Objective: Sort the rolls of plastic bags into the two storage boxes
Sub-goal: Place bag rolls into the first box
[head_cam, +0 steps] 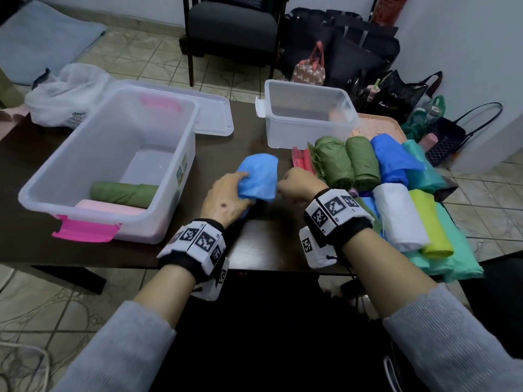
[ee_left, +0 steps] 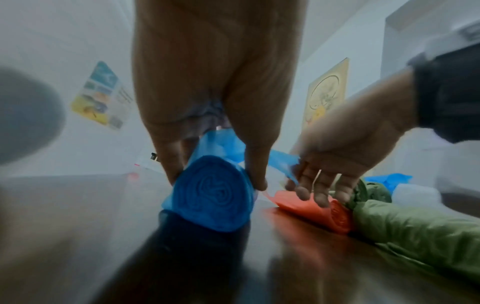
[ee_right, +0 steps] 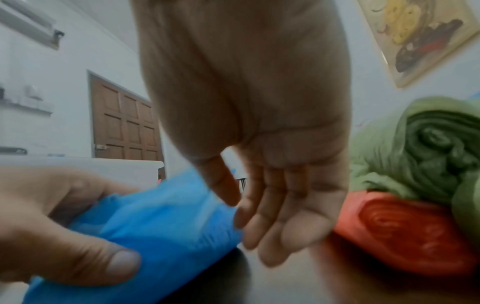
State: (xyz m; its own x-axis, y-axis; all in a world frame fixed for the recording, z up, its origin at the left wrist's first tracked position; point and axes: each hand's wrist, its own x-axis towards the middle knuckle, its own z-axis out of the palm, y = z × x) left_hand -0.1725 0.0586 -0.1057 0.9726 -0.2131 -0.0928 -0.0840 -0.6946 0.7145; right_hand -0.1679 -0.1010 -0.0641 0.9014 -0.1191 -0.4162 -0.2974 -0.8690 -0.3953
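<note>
Both hands: left (head_cam: 226, 195) grips crinkled blue roll (head_cam: 259, 176), right (head_cam: 301, 183) loose, empty.

Left hand (head_cam: 223, 198) grips blue roll (head_cam: 259, 176) over table (head_cam: 254, 244); right hand (head_cam: 300, 183) beside it, seemingly curled.

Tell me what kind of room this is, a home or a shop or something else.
Probably a room in a home or small office, though that is uncertain. A dark armchair stands on the tiled floor, handbags are heaped along the wall, and a panelled wooden door shows behind.
</note>
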